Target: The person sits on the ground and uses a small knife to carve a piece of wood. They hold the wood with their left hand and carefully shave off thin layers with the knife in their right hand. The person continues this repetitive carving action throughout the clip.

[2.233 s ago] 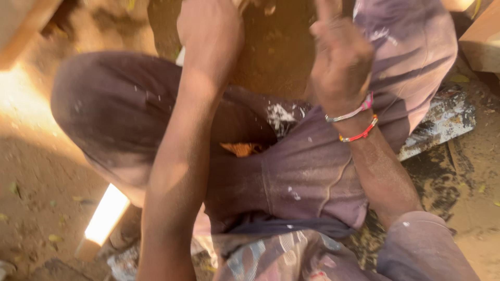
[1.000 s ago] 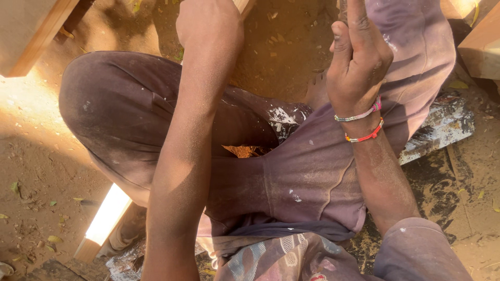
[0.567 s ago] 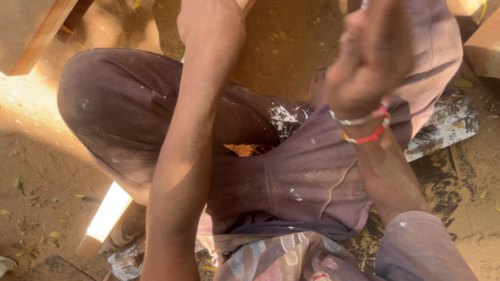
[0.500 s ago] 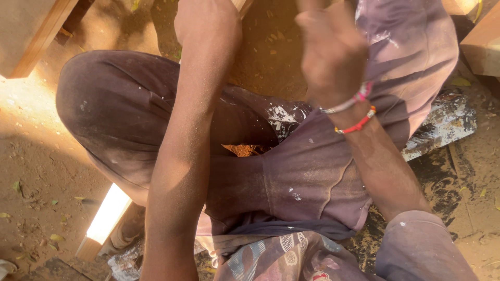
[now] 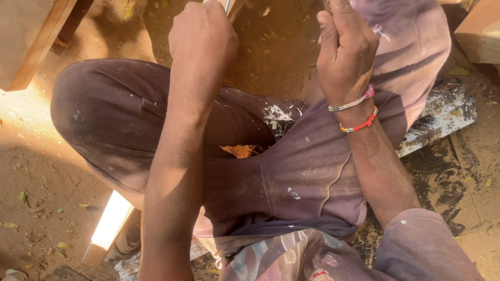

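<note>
Right hand (image 5: 346, 49) has swung back upright, fingers loosely curled, empty. Left hand (image 5: 203, 39) fisted on a thin tool (image 5: 227, 4), mostly out of frame; likely stiff and light, best gripped along its shaft.

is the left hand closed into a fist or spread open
Closed. The left hand is curled into a fist, knuckles up, around a thin tool that runs out of the frame's top edge. What the tool is cannot be told.

Dusty mauve trousers (image 5: 312, 177), paint-flecked; two beaded bracelets (image 5: 354, 112); patterned shirt (image 5: 291, 260).
</note>
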